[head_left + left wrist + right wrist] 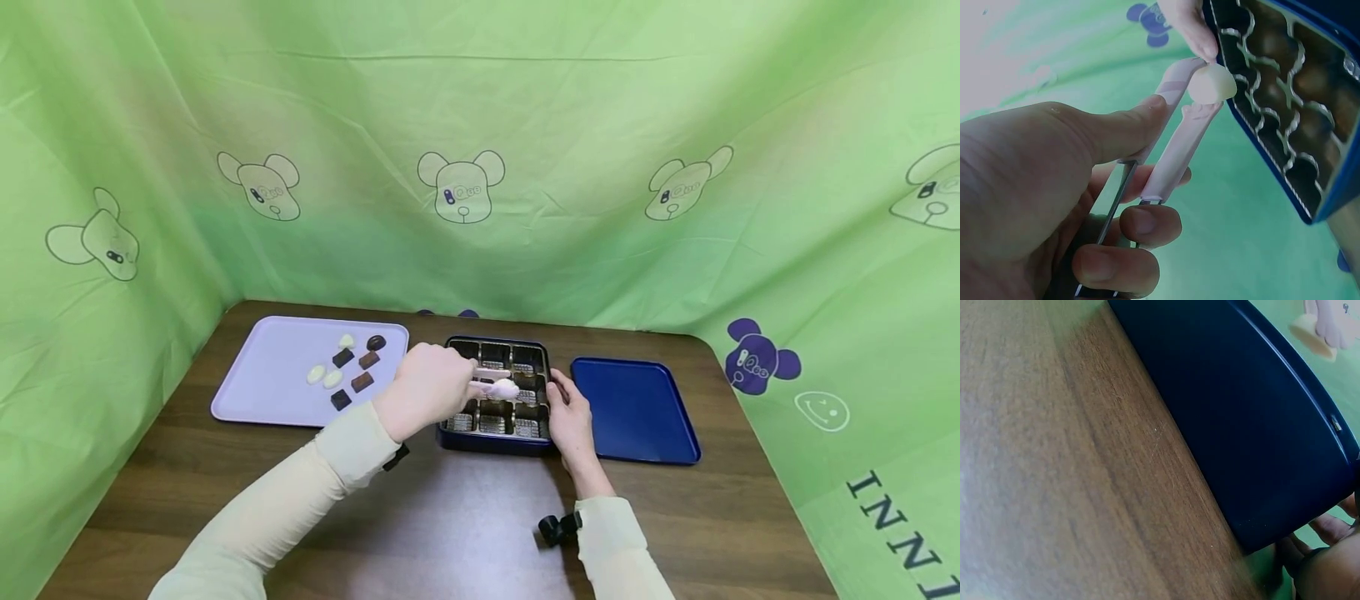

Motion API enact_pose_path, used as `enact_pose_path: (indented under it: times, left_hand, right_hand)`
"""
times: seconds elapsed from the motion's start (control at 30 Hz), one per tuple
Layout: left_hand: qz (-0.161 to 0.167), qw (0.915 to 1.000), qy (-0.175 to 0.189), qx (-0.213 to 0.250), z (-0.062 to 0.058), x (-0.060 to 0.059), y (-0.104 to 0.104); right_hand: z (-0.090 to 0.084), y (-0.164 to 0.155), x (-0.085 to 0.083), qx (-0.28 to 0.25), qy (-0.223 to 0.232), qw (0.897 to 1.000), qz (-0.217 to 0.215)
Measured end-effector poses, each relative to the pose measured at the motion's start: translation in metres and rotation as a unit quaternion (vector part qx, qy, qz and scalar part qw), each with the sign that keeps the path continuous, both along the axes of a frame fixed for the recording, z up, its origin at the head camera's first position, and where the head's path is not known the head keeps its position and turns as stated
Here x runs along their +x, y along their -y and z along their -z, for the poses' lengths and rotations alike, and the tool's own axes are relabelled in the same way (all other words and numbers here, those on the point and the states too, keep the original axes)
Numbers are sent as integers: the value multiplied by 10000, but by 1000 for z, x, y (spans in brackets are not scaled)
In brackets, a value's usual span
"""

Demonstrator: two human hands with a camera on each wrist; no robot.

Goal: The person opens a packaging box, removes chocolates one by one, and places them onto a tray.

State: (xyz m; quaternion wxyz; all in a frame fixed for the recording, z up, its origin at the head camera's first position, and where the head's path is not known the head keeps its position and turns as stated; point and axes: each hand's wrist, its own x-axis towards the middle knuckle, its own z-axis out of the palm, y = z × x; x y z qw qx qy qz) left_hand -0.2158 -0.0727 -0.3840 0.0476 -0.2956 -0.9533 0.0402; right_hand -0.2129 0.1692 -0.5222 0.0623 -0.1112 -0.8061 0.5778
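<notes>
My left hand [433, 387] grips a pair of tongs [1175, 147] with pale pink tips and a metal spring. Between the tips sits a white chocolate [1212, 84], seen over the middle of a dark blue tin [491, 447] in the head view. The tin stands open, its dark plastic insert [495, 422] divided into several compartments. At the tin's right side my right hand [572, 419] holds the wall and rim. In the right wrist view the tin's outer wall [1210, 419] fills the middle, with fingers [1332, 528] at its corner.
A lilac tray [262, 375] lies at the left, with several white, dark and brown chocolates [362, 382] on its right half. The blue lid [633, 412] lies right of the tin. A green printed curtain [465, 100] encloses the wooden table [450, 517].
</notes>
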Motion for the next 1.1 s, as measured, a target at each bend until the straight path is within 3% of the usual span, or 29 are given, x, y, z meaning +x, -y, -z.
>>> enact_pose_path:
  times: [0.1, 0.3, 0.57, 0.83, 1.1]
  left_hand:
    - [-96, 9998, -139, 144, -3, 2, 10]
    - [-412, 9989, -32, 213, -5, 2, 28]
    - [-479, 9983, -227, 261, 4, 2, 51]
    - [-743, 9953, -143, 605, 15, -3, 74]
    - [-1074, 9901, 218, 877, 13, -2, 91]
  right_hand:
    - [1, -1, -1, 38, 16, 10000, -35]
    - [0, -1, 1, 45, 57, 10000, -15]
    - [2, 0, 2, 3, 38, 10000, 48]
    - [4, -1, 1, 3, 33, 10000, 47]
    - [2, -1, 0, 56, 61, 10000, 14]
